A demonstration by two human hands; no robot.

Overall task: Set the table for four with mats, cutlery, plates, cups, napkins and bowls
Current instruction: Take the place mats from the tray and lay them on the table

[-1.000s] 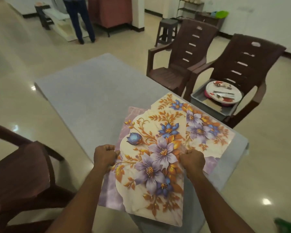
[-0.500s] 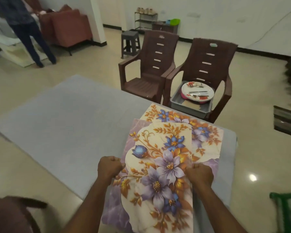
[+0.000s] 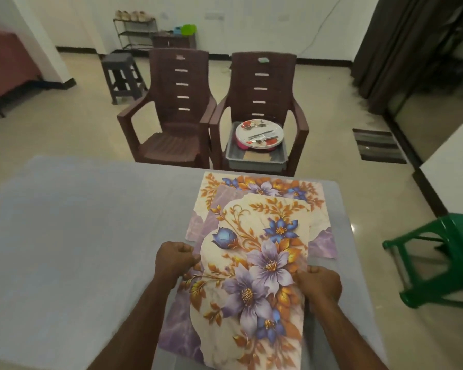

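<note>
— Mats first, then? What have you got hold of?

— Both my hands are curled on the top floral mat (image 3: 254, 263): my left hand (image 3: 174, 259) pinches its left edge, my right hand (image 3: 320, 285) grips the right edge. Holding it by both sides keeps the thin sheet flat and, I judge, lets me peel it off the pile.

— What's under it?

— More mats (image 3: 262, 186) of the same pattern, stacked unevenly at the right end of the grey tabletop (image 3: 78, 222). Nothing is laid out at any place yet.

— And the rest of the setting?

— Beyond the far edge, on the right brown chair (image 3: 262, 84), a grey tub (image 3: 257, 157) holds the plates (image 3: 259, 133) with cutlery lying on top. Parked there, I'd say, to keep the tabletop free. The left chair (image 3: 177, 102) has nothing on its seat.

— Any labels?

— None I can read.
</note>
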